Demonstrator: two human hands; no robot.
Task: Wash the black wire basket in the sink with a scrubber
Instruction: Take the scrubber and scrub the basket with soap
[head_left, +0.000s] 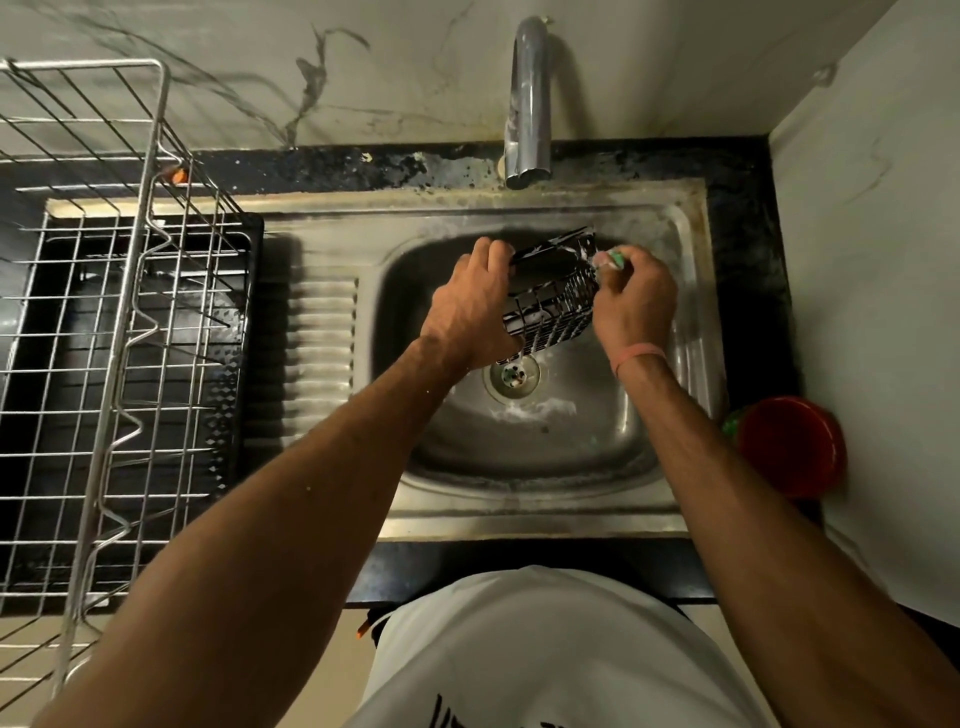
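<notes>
Two hands work above the steel sink (691, 249), where we hold the black wire basket (551, 304) over the bowl so that, we judge, suds fall toward the drain (513, 375) at 6 o'clock of it. Our left hand (470, 306) curls around the basket's 9 o'clock side, steadying it on a tilt that seems meant to turn the far rim toward the scrubber (609, 258). Our right hand (635, 296) pinches that scrubber at the basket's 2 o'clock corner, against the foamy wires. The faucet (529, 98) stands at 12 o'clock, a wire dish rack (93, 291) waits at 9 o'clock, and a red bowl (792, 447) sits at 4 o'clock.
</notes>
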